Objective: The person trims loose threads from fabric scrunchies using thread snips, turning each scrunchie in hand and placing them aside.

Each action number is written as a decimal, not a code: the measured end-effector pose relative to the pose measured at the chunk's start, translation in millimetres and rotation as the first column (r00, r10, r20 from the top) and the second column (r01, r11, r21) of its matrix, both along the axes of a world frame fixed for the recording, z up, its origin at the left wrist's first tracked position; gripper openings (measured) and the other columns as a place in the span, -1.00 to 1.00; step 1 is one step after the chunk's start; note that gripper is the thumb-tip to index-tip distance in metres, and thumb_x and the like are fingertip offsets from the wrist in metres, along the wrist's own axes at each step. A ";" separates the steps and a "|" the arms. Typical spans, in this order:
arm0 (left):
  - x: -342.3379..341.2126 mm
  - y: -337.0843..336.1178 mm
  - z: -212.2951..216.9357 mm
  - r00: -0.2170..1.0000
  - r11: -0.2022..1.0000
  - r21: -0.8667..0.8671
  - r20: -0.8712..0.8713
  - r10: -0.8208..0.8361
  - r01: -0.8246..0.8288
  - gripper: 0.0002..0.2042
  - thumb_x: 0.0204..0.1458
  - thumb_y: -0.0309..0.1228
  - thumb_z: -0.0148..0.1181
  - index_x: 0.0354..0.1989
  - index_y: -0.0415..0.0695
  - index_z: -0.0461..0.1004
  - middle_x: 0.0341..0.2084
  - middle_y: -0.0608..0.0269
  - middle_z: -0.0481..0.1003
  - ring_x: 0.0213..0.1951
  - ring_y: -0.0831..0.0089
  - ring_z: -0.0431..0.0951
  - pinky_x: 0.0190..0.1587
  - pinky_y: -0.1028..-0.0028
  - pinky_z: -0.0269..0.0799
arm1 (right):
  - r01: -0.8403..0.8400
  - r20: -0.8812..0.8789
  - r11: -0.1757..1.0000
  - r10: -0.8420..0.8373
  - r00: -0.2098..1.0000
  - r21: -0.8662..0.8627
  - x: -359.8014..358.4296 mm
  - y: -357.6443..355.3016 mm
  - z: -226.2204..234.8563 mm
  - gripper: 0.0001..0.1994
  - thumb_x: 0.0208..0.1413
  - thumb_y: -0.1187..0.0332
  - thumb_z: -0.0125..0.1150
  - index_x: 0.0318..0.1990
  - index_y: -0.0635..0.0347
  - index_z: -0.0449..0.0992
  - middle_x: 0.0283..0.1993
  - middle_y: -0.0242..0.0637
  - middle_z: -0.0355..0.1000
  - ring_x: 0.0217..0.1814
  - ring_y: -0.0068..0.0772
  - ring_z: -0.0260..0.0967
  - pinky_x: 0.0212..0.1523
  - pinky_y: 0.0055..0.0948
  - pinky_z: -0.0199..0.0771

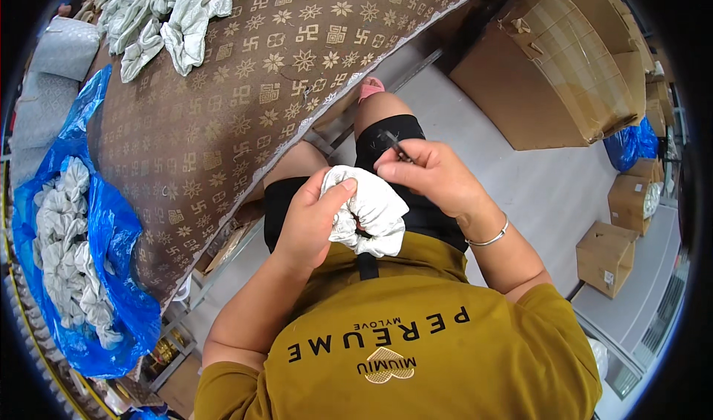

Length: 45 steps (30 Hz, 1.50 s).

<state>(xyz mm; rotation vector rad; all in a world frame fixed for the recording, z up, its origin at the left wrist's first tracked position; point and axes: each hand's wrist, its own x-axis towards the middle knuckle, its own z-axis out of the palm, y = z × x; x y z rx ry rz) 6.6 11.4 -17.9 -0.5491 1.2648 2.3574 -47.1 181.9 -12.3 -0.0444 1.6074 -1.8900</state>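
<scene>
My left hand [308, 216] pinches a white fabric scrunchie [375, 208] over my lap, thumb on top of the gathered cloth. The scrunchie's hole faces up, and its ring spreads to the right of the fingers. Just above and right of it, my right hand [427, 171] is closed on small dark thread snips [394, 145]. Their dark tip points up and left, apart from the scrunchie; the rest is hidden in the fingers.
A brown patterned cloth [223, 108] covers the table at left, with a pile of pale scrunchies [174, 19] at its far end. A blue plastic bag [122, 249] of more scrunchies lies at far left. Cardboard boxes [549, 71] stand on the right.
</scene>
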 end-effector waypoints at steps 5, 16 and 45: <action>0.1 -0.7 2.3 1.000 0.998 0.063 -0.026 -0.011 0.012 -0.87 0.01 -0.49 -0.08 -0.30 -0.26 0.31 -0.44 0.30 0.40 -0.38 0.59 0.40 -0.29 0.58 0.32 | -0.063 -0.012 0.995 0.062 0.998 -0.079 0.8 5.8 0.8 -0.90 -0.01 0.42 0.06 -0.40 0.27 0.44 -0.52 -0.53 0.34 -0.52 -0.78 0.17 -0.53 -0.74 0.16; 2.0 -8.2 7.9 0.992 0.979 0.164 0.009 -0.124 0.120 -0.85 -0.03 -0.51 -0.05 -0.30 -0.29 0.34 -0.44 0.26 0.43 -0.39 0.55 0.42 -0.30 0.55 0.34 | -0.214 -0.696 0.924 0.381 0.609 0.318 -15.0 32.3 14.5 -0.79 -0.17 0.38 0.23 -0.38 0.32 0.43 -0.57 -0.24 0.38 -0.54 -0.36 0.31 -0.51 -0.51 0.26; 0.4 6.8 22.3 0.503 0.379 -0.795 -0.597 -0.625 -0.474 -0.63 -0.26 -0.55 0.15 -0.17 -0.28 0.33 -0.22 0.05 0.27 -0.25 0.22 0.34 -0.20 0.46 0.27 | 0.077 0.062 0.989 -0.070 0.996 -0.129 17.9 -15.2 20.6 -0.85 -0.05 0.35 0.14 -0.44 0.26 0.39 -0.60 -0.57 0.22 -0.58 -0.82 0.05 -0.62 -0.77 0.02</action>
